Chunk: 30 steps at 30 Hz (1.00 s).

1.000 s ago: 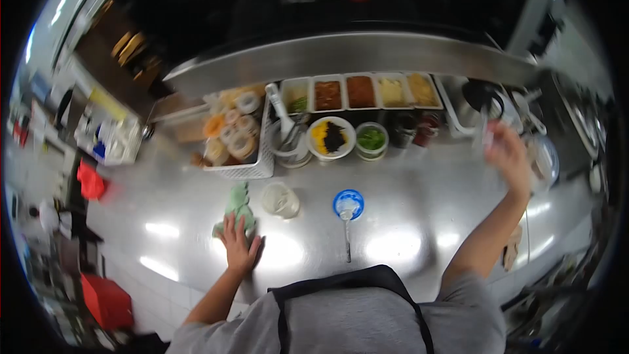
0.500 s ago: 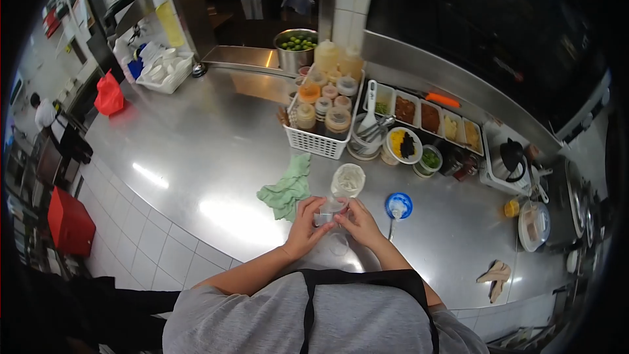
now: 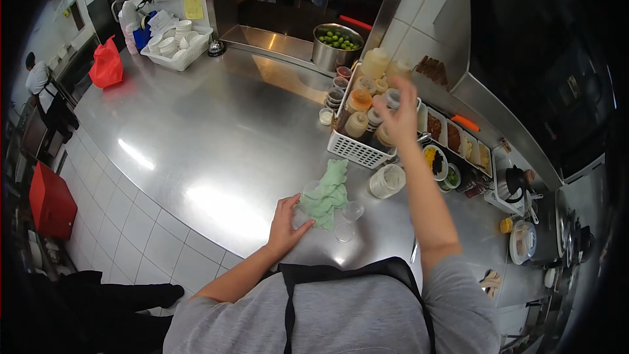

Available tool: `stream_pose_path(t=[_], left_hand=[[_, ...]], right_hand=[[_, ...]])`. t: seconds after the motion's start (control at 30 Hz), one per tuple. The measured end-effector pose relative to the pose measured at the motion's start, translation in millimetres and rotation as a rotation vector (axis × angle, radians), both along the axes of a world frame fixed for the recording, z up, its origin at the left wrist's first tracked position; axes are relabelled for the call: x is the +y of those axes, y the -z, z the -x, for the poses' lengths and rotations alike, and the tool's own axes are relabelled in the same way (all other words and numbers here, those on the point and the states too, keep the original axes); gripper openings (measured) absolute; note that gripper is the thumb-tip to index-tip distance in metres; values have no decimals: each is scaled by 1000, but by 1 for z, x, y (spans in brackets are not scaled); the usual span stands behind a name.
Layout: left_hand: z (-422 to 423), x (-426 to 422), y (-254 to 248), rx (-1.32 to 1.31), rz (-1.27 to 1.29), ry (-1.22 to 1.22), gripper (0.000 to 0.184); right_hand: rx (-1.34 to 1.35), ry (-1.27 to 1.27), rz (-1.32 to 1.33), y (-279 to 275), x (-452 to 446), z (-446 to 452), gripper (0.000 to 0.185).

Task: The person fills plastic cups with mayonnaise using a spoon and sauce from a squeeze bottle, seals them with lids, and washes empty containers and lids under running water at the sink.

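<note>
On the bench (image 3: 216, 134), the left hand (image 3: 288, 224) is held at the left edge of the green cloth (image 3: 327, 198), thumb and fingers apart; whether something clear is gripped cannot be judged. Next, 2 clear round items (image 3: 353, 210) are seen. Farther right, bottles (image 3: 356, 124) in the basket (image 3: 362, 151), its long axis pointed away from the body, are partly covered by the nearer right hand (image 3: 398, 113), fingers spread, blurred.

Bottles (image 3: 356, 125) in basket (image 3: 362, 151) behind cloth (image 3: 324, 202)

The counter (image 3: 196, 111) was smooth, glossy metal; the near cloth (image 3: 325, 196) looked matt and rumpled, the clear containers (image 3: 353, 210) beside it shiny plastic.
</note>
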<state>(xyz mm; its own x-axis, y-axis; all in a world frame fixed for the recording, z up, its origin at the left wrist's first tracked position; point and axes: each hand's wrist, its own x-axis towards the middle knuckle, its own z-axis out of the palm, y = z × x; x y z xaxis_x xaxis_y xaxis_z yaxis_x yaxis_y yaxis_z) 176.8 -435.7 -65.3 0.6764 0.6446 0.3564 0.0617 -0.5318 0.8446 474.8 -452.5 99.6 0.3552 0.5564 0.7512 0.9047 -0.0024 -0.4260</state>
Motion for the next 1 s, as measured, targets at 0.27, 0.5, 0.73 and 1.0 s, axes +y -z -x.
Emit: stream_pose_path(t=[0.27, 0.5, 0.73, 1.0], left_hand=[[12, 30, 3, 4, 64, 242, 64], [16, 57, 5, -23, 132, 233, 63], [10, 57, 12, -81, 52, 228, 67], [-1, 87, -7, -113, 55, 22, 74]], right_hand=[[373, 684, 321, 33, 89, -191, 86], [187, 638, 258, 19, 85, -176, 80], [-132, 290, -587, -106, 83, -45, 83], [501, -72, -108, -113, 10, 31, 60]])
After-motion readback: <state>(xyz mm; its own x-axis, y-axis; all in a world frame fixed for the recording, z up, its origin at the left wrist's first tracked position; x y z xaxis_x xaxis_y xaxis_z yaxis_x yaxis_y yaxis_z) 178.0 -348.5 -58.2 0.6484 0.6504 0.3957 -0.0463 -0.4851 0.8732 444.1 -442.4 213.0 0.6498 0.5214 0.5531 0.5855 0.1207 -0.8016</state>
